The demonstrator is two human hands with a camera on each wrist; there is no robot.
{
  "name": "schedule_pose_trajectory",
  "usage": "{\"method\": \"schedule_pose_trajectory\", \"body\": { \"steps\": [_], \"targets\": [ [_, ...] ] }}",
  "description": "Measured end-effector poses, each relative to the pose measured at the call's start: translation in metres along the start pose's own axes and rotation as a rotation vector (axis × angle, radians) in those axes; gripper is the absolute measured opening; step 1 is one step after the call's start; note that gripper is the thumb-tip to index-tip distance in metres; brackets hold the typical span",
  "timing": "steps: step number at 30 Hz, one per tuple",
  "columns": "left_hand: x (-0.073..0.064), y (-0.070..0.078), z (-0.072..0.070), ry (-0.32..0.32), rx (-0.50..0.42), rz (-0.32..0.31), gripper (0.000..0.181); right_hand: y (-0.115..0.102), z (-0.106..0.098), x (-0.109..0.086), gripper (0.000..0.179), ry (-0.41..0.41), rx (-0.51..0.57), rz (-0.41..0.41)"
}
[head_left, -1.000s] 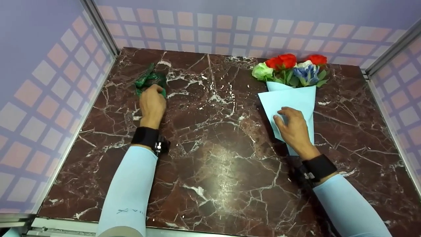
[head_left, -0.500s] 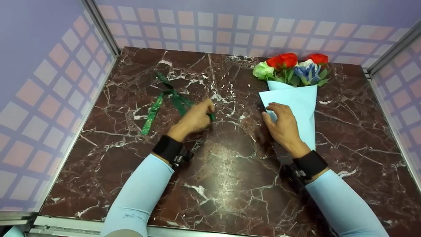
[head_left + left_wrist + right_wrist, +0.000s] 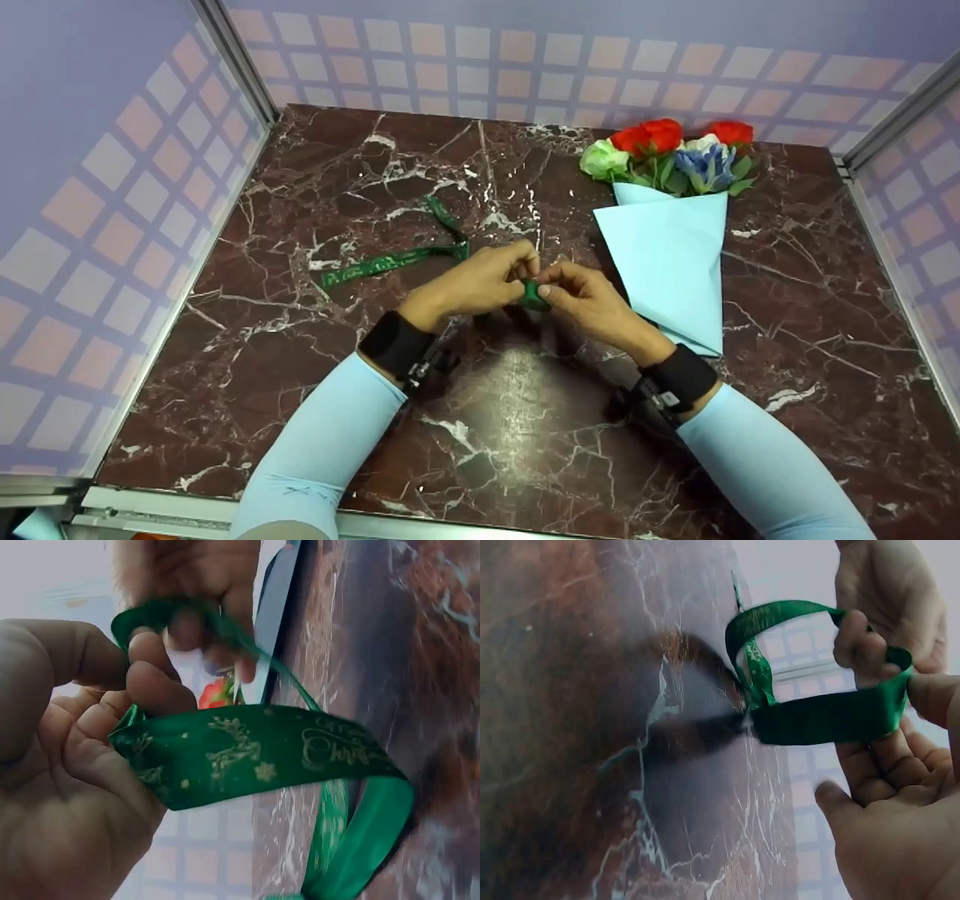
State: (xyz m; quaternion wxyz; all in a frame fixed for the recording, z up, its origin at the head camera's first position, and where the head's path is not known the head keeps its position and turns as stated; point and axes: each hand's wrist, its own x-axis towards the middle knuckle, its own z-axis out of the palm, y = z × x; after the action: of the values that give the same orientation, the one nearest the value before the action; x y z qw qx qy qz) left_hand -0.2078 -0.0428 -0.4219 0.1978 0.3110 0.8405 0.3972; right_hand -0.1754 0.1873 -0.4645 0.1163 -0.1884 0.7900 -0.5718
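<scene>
Farthest to the left of the left grip, the free end of a shiny green satin ribbon with pale printed lettering [image 3: 379, 264] lay flat on the dark red, white-veined marble table [image 3: 247, 360]. A second strip of it angled away beyond that grip, and the two strips met just beside it. The left grip [image 3: 484, 281] was narrow, fingertips pinching the ribbon where it rose from the table into a loop. Just beside it, the right grip [image 3: 592, 304] pinched the same loop between thumb and finger, the fingertips of both almost meeting. From the right wrist, two raised bands of ribbon ran from the grips to a gathered spot low near the table; whether that was a knot could not be told.

To the right of the right grip, and apart from it, lay the smooth pale-blue paper wrapper [image 3: 667, 262], a cone with its flap folded over. Out of its far end stood red artificial blooms [image 3: 649, 137], a pale green one [image 3: 604, 160] and a blue one [image 3: 705, 166], with leaves.

As for progress, the wrapping looked done: the paper was folded around the stems. The ribbon work seemed only partly done, since loops were raised but long ends trailed loose. No ribbon showed around the visible part of the wrapper, and all the ribbon in sight was left of it.
</scene>
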Motion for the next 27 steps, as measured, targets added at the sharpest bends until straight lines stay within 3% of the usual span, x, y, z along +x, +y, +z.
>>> {"method": "schedule_pose_trajectory", "body": {
  "steps": [7, 11, 15, 21, 27],
  "targets": [
    [-0.022, -0.011, -0.02, -0.118, 0.162, -0.057, 0.032, 0.0, -0.006, -0.009, 0.018, -0.028, -0.082, 0.041],
    [-0.037, -0.026, -0.034, -0.132, 0.266, -0.108, 0.028, -0.001, -0.02, -0.018, 0.019, -0.031, -0.134, 0.098],
    [-0.053, -0.046, -0.049, -0.082, 0.32, -0.173, 0.028, -0.002, -0.04, -0.031, 0.021, -0.052, -0.203, 0.142],
    [-0.079, -0.078, -0.075, 0.011, 0.295, -0.269, 0.023, 0.001, -0.072, -0.052, 0.025, -0.08, -0.296, 0.187],
    [-0.101, -0.102, -0.09, 0.047, 0.266, -0.316, 0.022, 0.013, -0.103, -0.074, 0.031, -0.129, -0.3, 0.265]
  ]
}}
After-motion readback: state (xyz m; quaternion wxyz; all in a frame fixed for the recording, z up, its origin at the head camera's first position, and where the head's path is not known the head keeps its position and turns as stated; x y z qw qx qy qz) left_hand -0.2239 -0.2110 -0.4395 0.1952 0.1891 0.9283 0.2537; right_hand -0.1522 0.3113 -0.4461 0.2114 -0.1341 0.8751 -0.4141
